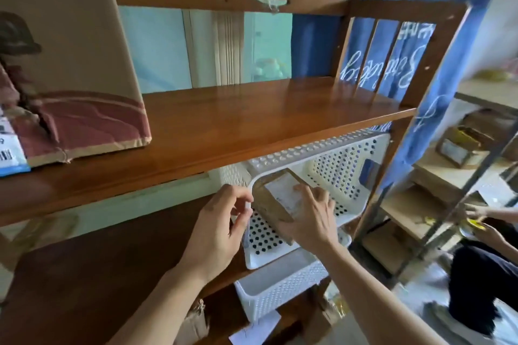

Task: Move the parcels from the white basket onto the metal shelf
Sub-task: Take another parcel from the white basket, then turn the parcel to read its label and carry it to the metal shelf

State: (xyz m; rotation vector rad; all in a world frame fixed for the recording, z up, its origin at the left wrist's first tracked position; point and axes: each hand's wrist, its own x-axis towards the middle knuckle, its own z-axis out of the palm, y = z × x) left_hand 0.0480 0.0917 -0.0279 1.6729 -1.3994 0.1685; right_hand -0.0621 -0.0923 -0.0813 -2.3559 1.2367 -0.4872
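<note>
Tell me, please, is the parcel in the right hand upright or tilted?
Tilted: the brown parcel, gripped by the right hand, leans above the white basket, one corner uppermost.

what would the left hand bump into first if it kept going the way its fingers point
Most likely the near-left rim of the white basket: the left hand has its fingertips right at that corner, pointing up and to the right. Just beyond it is the brown parcel held by the right hand. Depth is hard to judge.
</note>
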